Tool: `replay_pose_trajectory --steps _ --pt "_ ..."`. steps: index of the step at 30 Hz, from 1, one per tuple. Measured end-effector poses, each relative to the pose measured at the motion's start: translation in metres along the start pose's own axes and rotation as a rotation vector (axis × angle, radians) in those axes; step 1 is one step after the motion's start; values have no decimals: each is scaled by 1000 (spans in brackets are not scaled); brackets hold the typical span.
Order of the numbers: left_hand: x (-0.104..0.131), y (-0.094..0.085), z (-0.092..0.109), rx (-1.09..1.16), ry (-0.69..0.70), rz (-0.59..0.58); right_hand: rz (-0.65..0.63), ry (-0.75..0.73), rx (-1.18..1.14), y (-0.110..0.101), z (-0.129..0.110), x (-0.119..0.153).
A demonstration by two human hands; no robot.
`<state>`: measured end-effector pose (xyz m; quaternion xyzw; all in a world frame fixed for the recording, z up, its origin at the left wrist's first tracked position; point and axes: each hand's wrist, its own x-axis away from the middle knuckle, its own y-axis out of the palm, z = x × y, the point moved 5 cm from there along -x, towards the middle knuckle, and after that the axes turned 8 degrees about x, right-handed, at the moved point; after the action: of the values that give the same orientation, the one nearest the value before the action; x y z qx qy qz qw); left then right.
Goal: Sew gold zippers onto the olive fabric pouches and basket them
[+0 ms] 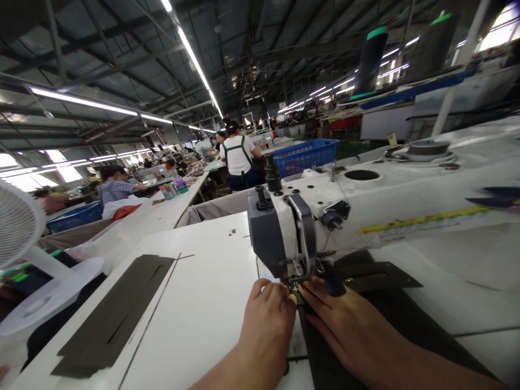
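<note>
on the white tabletop (195,325), open room is stretching leftward from the left hand (268,325) to a stack of dark panels (117,309), whose lower end is lying close to the table's left edge. beyond that edge a white fan (57,276) is standing. on the other side, the sewing machine (284,233) is closing off the space above the right hand (345,319).

the dark piece (314,360) is lying under the needle area, running back toward the wearer beneath the right hand. the right fingers are stretching flat and unclenched over it; the left fingers are curling beside its edge, whether pinching it i cannot tell. a slotted dark flap (377,276) is lying just beyond the right hand.

a yellow measuring tape (422,219) is running along the machine arm, its marks too blurred to read; red lettering on a blue basket (306,157) is also staying illegible.

farther off, co-workers (239,154) are sitting at long tables, and strip lights (199,59) are glowing under dark beams (109,27).
</note>
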<state>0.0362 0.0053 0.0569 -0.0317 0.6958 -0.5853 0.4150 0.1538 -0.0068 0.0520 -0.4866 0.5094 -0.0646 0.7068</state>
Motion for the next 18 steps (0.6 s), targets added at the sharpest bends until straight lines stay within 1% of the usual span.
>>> replay_pose_trajectory --steps 3,10,13,18 --pt "0 3 -2 6 -13 -5 -14 -8 2 2 0 -1" --pt "0 7 -8 -6 -23 14 -118 31 -20 17 7 4" --pt "-1 8 -10 -24 -23 13 -140 33 -33 18 8 2" --pt "0 10 -12 -60 31 107 -140 25 -40 17 9 0"
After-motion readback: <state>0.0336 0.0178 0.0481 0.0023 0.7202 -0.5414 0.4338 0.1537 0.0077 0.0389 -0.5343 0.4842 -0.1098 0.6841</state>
